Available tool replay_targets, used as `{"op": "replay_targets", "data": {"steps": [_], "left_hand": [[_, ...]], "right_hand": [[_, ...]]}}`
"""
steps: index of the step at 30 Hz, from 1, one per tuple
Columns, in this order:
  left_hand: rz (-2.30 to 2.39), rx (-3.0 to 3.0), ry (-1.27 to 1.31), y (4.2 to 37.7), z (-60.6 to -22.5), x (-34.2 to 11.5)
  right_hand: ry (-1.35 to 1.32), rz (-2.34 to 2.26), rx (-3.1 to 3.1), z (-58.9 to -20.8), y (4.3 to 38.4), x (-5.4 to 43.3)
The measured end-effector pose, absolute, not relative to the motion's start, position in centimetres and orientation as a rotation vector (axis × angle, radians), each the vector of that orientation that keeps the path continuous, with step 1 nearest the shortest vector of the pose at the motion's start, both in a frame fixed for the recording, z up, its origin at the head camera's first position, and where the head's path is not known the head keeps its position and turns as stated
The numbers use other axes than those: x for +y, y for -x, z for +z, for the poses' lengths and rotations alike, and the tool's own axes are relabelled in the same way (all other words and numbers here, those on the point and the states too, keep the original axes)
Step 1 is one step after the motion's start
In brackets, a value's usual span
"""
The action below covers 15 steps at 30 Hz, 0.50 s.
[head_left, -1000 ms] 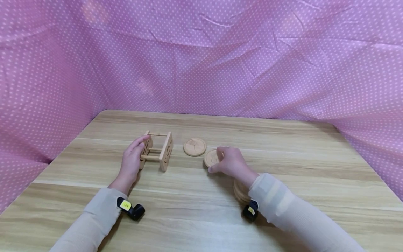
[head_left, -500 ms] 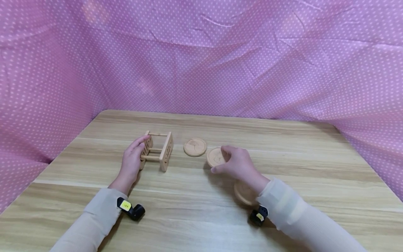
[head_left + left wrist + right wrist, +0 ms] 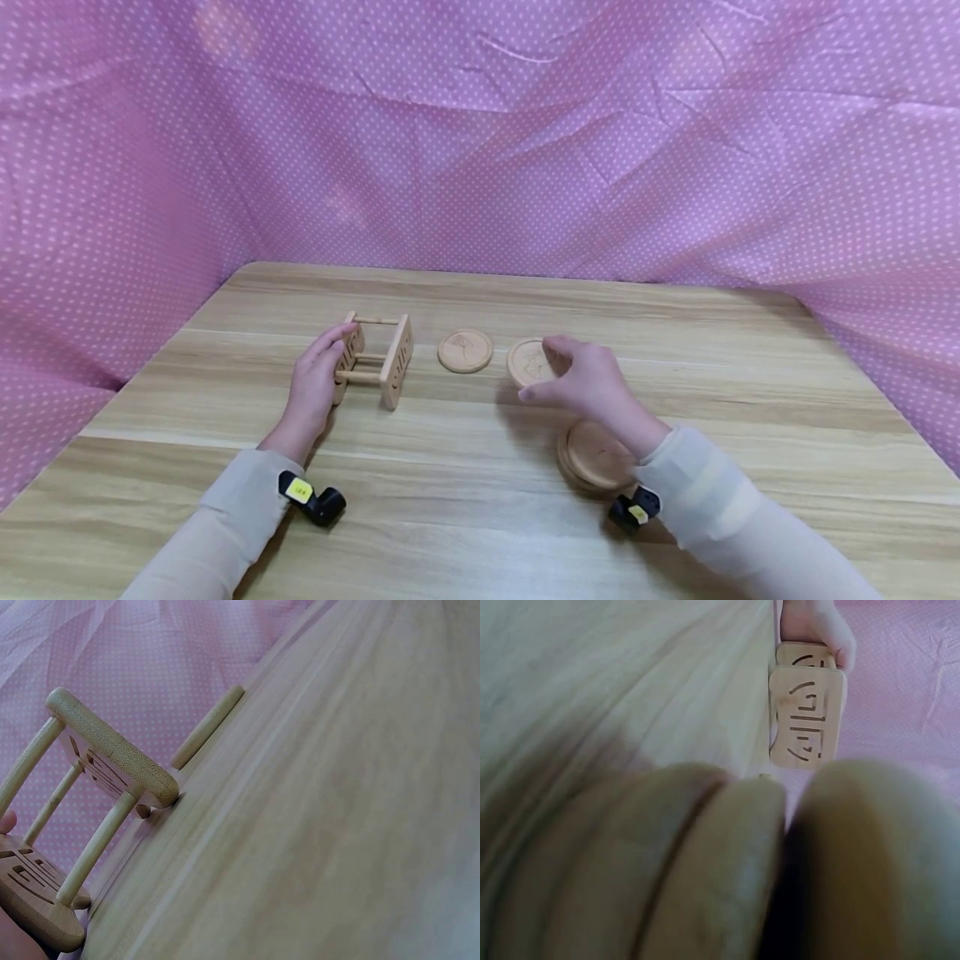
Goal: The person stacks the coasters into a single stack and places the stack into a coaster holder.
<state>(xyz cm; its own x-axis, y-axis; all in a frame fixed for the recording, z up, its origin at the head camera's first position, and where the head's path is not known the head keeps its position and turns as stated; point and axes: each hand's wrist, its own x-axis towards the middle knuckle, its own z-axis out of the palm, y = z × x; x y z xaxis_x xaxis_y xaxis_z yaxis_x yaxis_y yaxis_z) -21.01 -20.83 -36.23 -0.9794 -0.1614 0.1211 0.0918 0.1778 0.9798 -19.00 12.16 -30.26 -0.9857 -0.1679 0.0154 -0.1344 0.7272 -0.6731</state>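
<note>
My left hand [image 3: 311, 379] holds the near-left side panel of a small wooden coaster rack [image 3: 395, 362], two cut-out panels joined by rods. A fingertip shows over that panel in the left wrist view, where the rack [image 3: 112, 746] appears tilted by the camera. With thumb and fingers my right hand [image 3: 588, 383] pinches a round wooden coaster [image 3: 529, 363] by its right side; an engraved pattern faces up, and its shadow lies apart from it on the table. Between rack and right hand another engraved coaster [image 3: 465, 350] lies flat.
Under the right wrist sits a stack of round wooden coasters [image 3: 592, 458], partly covered by the forearm. The wood-grain table [image 3: 450, 508] reaches back to a pink dotted cloth [image 3: 480, 167]. Each wrist carries a small black camera [image 3: 315, 500].
My right hand has moved to the right and slightly away from me, carrying the coaster off from the one lying flat. More of the stack shows. The left hand and rack stay put.
</note>
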Motion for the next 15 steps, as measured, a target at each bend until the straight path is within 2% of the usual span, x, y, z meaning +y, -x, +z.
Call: {"op": "replay_targets", "data": {"steps": [15], "left_hand": [[-1.864,-2.242,-0.026,21.3,-36.5,-21.0]], "right_hand": [[0.344,-1.206,2.897,-29.9,17.5,14.9]]}}
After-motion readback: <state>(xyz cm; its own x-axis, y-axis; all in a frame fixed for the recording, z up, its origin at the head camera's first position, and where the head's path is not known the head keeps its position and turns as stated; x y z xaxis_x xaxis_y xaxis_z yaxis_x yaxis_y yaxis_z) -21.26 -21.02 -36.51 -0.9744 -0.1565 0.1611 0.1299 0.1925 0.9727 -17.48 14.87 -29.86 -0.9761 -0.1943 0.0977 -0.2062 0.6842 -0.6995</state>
